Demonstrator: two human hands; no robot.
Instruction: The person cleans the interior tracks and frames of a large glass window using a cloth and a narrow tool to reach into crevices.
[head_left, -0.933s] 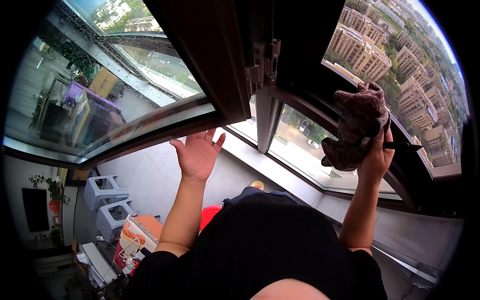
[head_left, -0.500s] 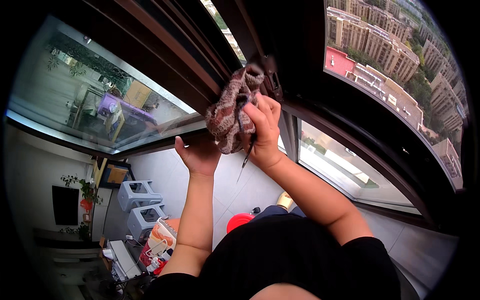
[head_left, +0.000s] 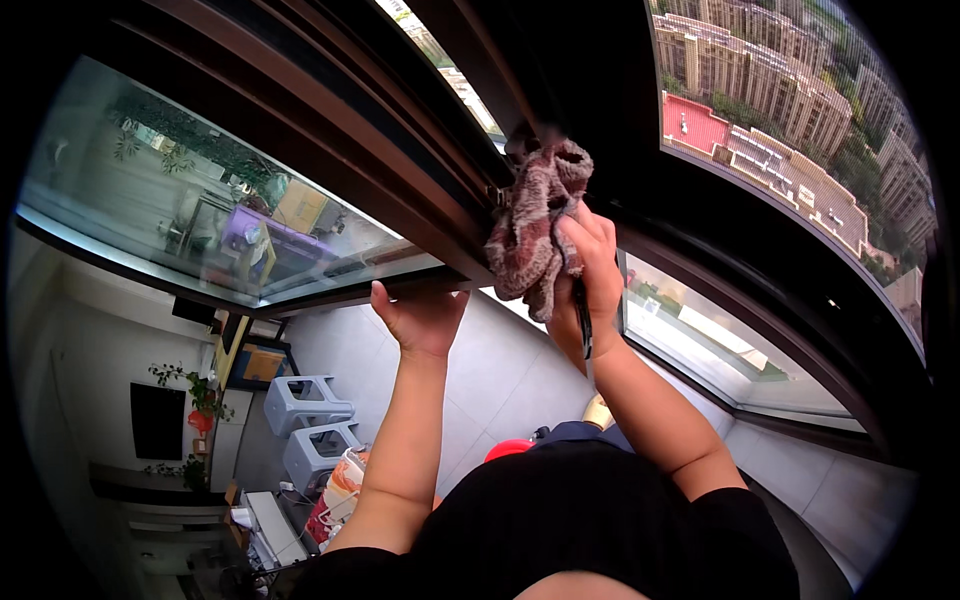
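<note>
My right hand [head_left: 592, 265] is closed round a bunched brown-and-pink striped cloth [head_left: 528, 240]. Also in that hand is a slim dark tool [head_left: 584, 325] with a thin pointed end hanging below the palm; its exact kind is unclear. The cloth is up against the dark window frame beside small metal fittings, partly hidden behind it. My left hand [head_left: 425, 322] holds the lower edge of the brown-framed window sash [head_left: 350, 292] from below. Its thumb sticks out to the left, while most of its fingers are hidden behind the frame.
Tall buildings show through the glass at upper right. A lower window [head_left: 700, 325] lies right of my forearm. Below left are grey plastic stools [head_left: 305, 400], a potted plant [head_left: 200, 390] and a bag [head_left: 345, 480]. A red round object [head_left: 510, 449] is near my feet on the tiled floor.
My right hand has moved to the right with the cloth and tool. The left hand has shifted slightly right along the sash edge. The whole view has shifted a little.
</note>
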